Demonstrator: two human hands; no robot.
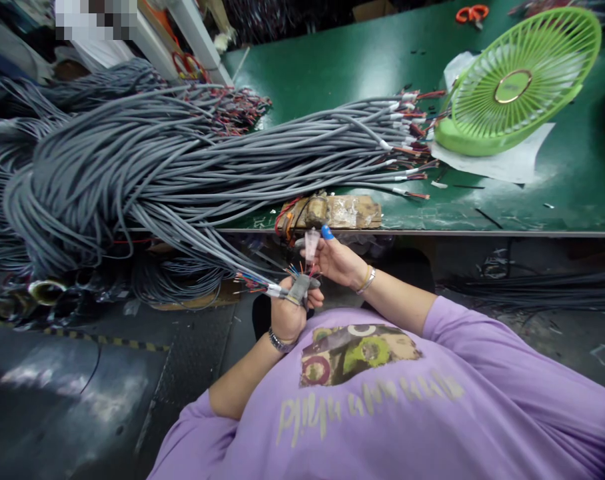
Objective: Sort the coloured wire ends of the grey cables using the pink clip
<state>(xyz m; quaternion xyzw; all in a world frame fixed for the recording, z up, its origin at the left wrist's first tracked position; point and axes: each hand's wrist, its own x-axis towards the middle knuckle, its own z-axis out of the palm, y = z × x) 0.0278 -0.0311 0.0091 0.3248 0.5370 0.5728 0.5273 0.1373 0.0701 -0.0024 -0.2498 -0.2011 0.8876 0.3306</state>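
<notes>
My left hand (290, 313) is closed around the ends of several grey cables (252, 268), close to my body. Coloured wire ends (247, 281) fan out from the cut sheaths beside it, and grey wrapping (299, 288) covers part of its fingers. Just above and to the right, my right hand (340, 262) has its fingers bent together at the thin wires (302, 269); what is between the fingertips is too small to make out. A blue cover (327, 232) sits on one of its fingertips. A pale, translucent piece (311, 245) shows at its fingers, whether worn or held I cannot tell.
A thick bundle of grey cables (207, 160) lies across the green table (332, 63). At the table's front edge sits a wooden block (355, 212) with a metal part. A green fan (515, 87) and orange scissors (472, 13) are on the right. Another person (95, 50) is at upper left.
</notes>
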